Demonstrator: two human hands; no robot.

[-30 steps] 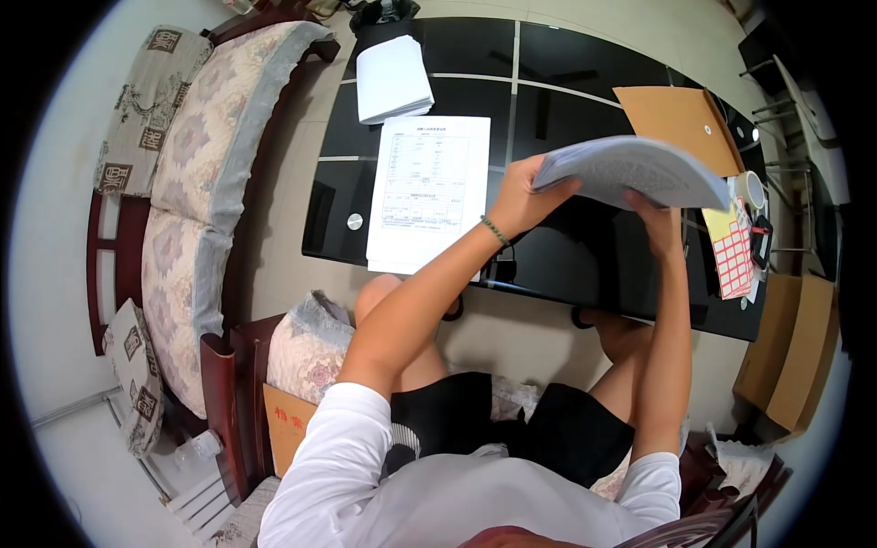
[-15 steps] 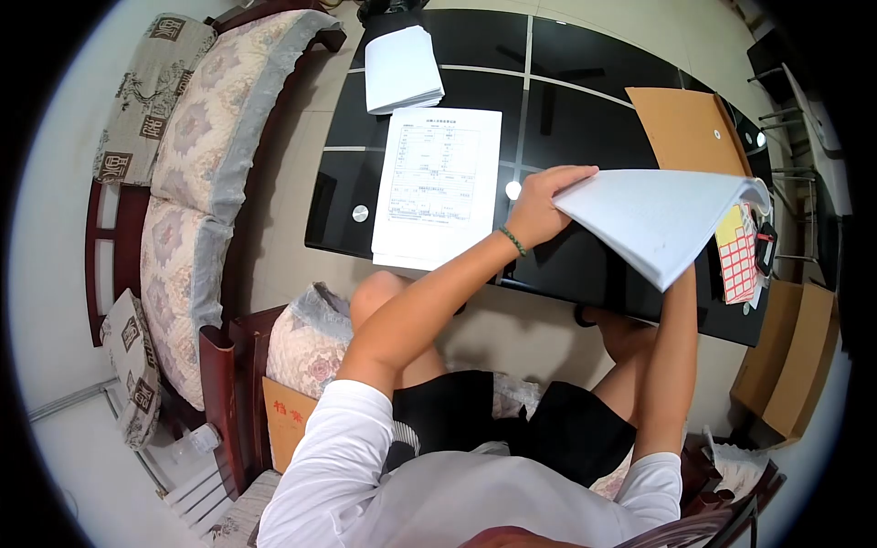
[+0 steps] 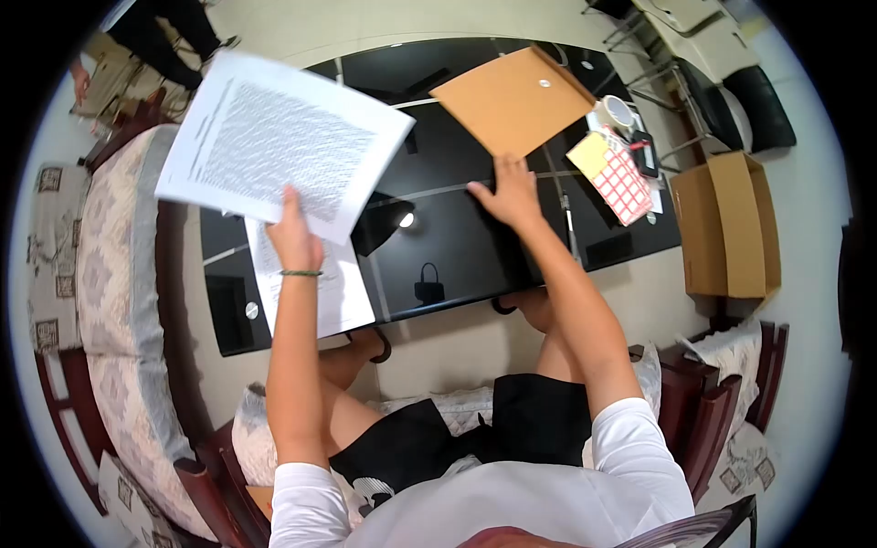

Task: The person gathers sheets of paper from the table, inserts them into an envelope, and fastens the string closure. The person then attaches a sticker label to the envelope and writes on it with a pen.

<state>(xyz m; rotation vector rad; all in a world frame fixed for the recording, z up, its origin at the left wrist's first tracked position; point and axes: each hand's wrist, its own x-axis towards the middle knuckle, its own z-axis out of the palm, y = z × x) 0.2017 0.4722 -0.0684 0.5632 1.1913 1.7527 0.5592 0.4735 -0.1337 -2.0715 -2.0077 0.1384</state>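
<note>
My left hand [image 3: 297,239], with a green bracelet at the wrist, grips the lower edge of printed sheets [image 3: 283,137]. The thumb lies on top of the densely printed page, held tilted above the table's left part. Below it, other white printed papers [image 3: 343,297] lie on the black glass table [image 3: 448,237], partly covered by the held sheets and my forearm. My right hand [image 3: 516,196] rests palm down on the table, fingers apart, with nothing in it. Its fingertips are at the near corner of a brown paper document envelope [image 3: 512,100] with a white round button.
Right of the envelope lie a tape roll [image 3: 617,111], yellow paper [image 3: 588,153], a red-gridded label sheet [image 3: 625,188] and a pen [image 3: 568,228]. A cardboard box [image 3: 703,233] stands beyond the table's right edge. Another person's legs [image 3: 174,41] show at the upper left, beyond the sofa [image 3: 119,265].
The sheets have swung from the right to the left in my left hand, their printed side now showing. My right hand has come off them onto the table. The camera view has turned.
</note>
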